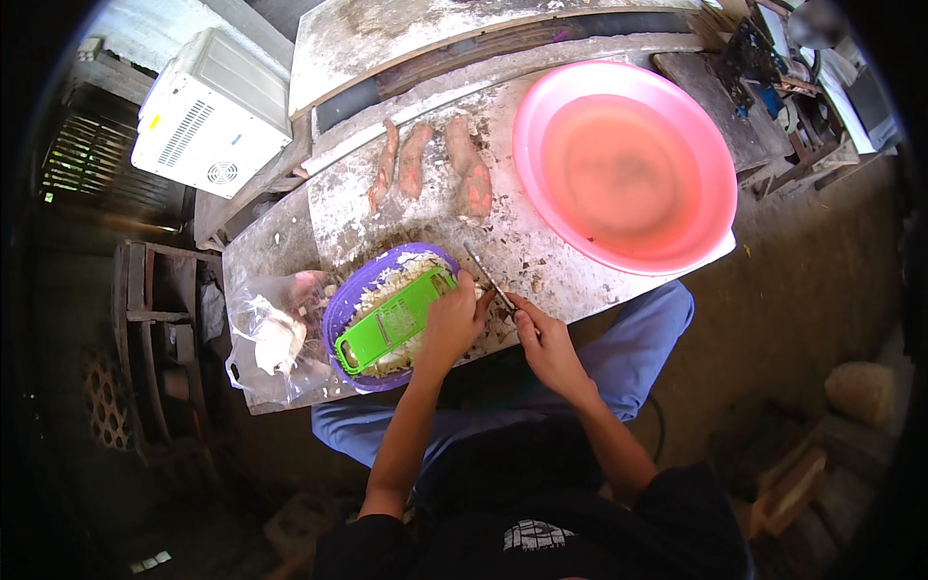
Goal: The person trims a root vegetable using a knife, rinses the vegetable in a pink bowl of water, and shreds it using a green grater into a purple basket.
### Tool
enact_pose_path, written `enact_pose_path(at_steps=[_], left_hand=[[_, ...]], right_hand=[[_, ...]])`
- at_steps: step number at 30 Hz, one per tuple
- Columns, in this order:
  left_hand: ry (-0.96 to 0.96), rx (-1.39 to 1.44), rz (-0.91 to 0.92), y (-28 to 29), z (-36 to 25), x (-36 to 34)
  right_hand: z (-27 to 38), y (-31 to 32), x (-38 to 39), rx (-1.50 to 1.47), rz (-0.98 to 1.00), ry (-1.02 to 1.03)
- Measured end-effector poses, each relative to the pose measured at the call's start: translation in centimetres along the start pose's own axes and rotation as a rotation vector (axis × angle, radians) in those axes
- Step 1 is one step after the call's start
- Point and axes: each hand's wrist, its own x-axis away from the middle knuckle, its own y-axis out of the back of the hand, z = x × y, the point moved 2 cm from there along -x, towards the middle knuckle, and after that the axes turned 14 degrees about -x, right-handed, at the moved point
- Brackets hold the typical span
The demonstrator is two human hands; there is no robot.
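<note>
Knife [490, 278] in the right hand [548, 343], close beside the left hand [452, 321].
The right fingers grip its handle, the blade slanting up and left over the worktop [338, 217]; the left fingers, by the green grater [391, 324], perhaps pinch something pale, but I cannot tell.

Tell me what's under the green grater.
Under the green grater is a purple basin with pale shreds showing around the grater's edges. Whatever lies directly beneath the grater is covered, so I can't tell.
</note>
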Motion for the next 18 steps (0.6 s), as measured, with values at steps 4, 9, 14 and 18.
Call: enact_pose_path(at_steps=[4, 9, 14, 18], left_hand=[[-0.050, -0.028, -0.010, 0.0, -0.1, -0.1], [-0.027, 0.023, 0.012, -0.5, -0.4, 0.0], [-0.009, 0.029, 0.012, 0.1, -0.6, 0.0], [0.001, 0.044, -0.009, 0.4, -1.0, -0.5]], right_hand=[[-0.9, 0.5, -1.2, -0.030, -0.009, 0.068], [-0.8, 0.5, 0.0, -0.158, 0.000, -0.083], [0.1, 0.0, -0.2, -0.003, 0.015, 0.026], [0.1, -0.1, -0.2, -0.036, -0.027, 0.078]])
